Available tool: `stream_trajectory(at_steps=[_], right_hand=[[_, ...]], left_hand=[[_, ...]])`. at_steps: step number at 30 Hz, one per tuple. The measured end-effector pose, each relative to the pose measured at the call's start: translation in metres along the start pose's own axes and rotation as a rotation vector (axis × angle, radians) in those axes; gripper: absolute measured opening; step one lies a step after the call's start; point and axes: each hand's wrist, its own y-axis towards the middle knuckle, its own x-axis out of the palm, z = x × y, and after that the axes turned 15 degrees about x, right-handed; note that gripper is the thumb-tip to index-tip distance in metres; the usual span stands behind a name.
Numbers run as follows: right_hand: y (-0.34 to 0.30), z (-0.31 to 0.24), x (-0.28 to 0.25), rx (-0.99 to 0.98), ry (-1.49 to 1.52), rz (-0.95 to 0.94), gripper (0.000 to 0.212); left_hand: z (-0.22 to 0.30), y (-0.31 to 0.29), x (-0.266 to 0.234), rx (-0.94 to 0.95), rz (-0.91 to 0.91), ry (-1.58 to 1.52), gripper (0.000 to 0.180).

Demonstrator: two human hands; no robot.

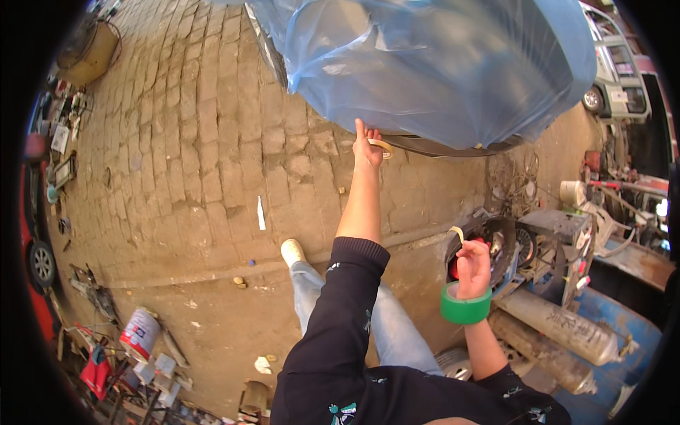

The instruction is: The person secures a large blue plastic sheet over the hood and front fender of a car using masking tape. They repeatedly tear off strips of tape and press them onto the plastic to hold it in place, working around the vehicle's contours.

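Plastic sheet (pixel 432 71): one, thin, wrinkled, blue, at one o'clock. Left hand (pixel 367 147), near twelve: fingers closed on one cream tape ring (pixel 387 147), thumb at the sheet's edge. Right hand (pixel 473 270), four: one pale strip (pixel 457 231) at the fingertips, whether pinched or stuck cannot be told; one smooth green tape roll (pixel 465 310) around its wrist.

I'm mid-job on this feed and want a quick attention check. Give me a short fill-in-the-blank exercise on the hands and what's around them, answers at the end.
1. The green tape roll sits around the ____ wrist.
2. The left hand is at the lower edge of a plastic sheet whose colour is ____.
3. That hand also has a pale ring-shaped roll of ____.
4. The car at the left rim of the picture has a ____ body.

Missing words: right; blue; tape; red.
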Motion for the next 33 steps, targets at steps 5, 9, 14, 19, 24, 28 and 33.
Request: stream_trajectory(at_steps=[5,9,14,19,24,28,33], right_hand=[[0.001,0.025,0.018,0.058,0.075,-0.011,0.031],[0.005,0.031,0.037,0.034,0.073,-0.043,0.035],[0.02,0.026,0.072,0.009,0.018,-0.052,0.037],[0.012,0.023,0.081,0.012,0.006,-0.026,0.043],[0.017,0.027,0.089,-0.037,-0.057,-0.025,0.046],[0.017,0.029,0.088,-0.036,-0.063,0.016,0.043],[0.016,0.031,0.097,0.003,-0.1,-0.021,0.044]], left_hand=[[-0.01,0.003,-0.013,0.173,-0.133,-0.084,0.017],[-0.021,-0.024,-0.036,0.191,-0.03,-0.231,0.01],[-0.019,-0.043,-0.066,0.1,-0.049,-0.205,0.021],[0.004,-0.038,-0.012,-0.142,-0.143,-0.299,0.057],[0.001,-0.003,0.0,-0.124,-0.032,-0.119,0.044],[-0.005,-0.006,-0.001,-0.046,-0.026,-0.088,0.023],[-0.007,0.018,-0.039,0.038,-0.159,-0.105,0.012]])
